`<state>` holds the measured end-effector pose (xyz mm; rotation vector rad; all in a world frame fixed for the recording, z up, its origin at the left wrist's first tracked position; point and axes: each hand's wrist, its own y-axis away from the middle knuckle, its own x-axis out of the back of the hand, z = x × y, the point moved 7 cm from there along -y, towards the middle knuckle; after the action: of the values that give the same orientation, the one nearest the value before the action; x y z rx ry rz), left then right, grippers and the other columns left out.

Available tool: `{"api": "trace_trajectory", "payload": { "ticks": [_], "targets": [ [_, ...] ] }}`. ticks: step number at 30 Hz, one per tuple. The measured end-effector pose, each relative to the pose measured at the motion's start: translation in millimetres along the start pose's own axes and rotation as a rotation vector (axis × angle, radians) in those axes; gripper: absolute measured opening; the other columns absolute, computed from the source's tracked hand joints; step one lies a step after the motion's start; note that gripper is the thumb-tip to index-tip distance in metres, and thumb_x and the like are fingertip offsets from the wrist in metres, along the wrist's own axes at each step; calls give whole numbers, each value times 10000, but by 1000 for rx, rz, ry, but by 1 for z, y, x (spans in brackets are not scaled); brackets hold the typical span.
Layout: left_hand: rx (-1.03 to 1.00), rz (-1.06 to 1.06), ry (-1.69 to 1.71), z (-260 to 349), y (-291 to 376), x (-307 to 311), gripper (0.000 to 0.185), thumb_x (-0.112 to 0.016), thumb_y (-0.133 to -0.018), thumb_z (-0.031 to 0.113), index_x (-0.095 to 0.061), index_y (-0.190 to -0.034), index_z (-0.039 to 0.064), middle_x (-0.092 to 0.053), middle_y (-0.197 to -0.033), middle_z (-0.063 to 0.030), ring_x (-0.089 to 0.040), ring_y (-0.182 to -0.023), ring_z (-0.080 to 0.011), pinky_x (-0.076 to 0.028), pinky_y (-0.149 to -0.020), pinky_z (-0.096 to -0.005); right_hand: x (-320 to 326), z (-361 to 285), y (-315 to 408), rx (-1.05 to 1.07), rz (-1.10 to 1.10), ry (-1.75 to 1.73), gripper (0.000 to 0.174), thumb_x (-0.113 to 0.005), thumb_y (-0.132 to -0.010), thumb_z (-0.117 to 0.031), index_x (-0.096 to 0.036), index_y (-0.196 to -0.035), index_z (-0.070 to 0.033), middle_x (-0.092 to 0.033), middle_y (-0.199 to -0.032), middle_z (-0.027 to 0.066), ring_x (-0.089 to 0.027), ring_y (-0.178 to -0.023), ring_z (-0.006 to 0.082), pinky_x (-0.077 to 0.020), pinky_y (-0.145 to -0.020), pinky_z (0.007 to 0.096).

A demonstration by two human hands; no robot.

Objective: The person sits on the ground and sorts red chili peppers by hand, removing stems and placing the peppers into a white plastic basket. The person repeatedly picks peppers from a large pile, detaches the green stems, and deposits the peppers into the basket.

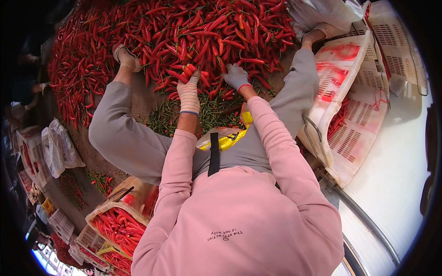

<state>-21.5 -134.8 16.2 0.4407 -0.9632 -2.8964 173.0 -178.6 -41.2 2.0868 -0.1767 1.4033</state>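
Note:
In a striped knit glove, my left hand (188, 90) is closed around several red chili peppers (189, 70), whose ends stick out past the thumb. My right hand (236, 76) wears a grey glove with a red cuff and touches the near edge of a large heap of red chili peppers (193, 31). Its fingertips are partly hidden, and I cannot tell if a pepper is in them. Below both hands, green stems (210, 112) lie scattered on the ground between my legs.
To the right stand white plastic crates (359, 127), red-stained, with some peppers inside. A tipped crate full of red peppers (119, 227) sits at lower left. White plastic bags (60, 148) lie farther left, near more crates. A yellow bag (229, 138) is at my lap.

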Motion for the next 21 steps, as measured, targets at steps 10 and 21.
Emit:
{"api": "trace_trajectory", "payload": {
  "ticks": [10, 21],
  "targets": [
    [0, -1054, -446, 24, 234, -271, 494, -717, -764, 112, -511, -1210, 56, -624, -989, -85, -596, -831, -154, -483, -758, -285, -47, 35, 15, -160, 55, -155, 296, -577, -797, -311, -620, -994, -96, -615, -978, 192, -637, -880, 338, -505, -759, 429],
    [-24, -219, -329, -16, 85, -65, 395, -627, -864, 171, -510, -1226, 64, -618, -1008, -59, -589, -924, -167, -472, -829, -288, 35, 23, 50, -64, 179, -367, 269, -597, -809, -347, -703, -859, -104, -672, -867, 147, -654, -851, 291, -500, -726, 418]
  ]
}}
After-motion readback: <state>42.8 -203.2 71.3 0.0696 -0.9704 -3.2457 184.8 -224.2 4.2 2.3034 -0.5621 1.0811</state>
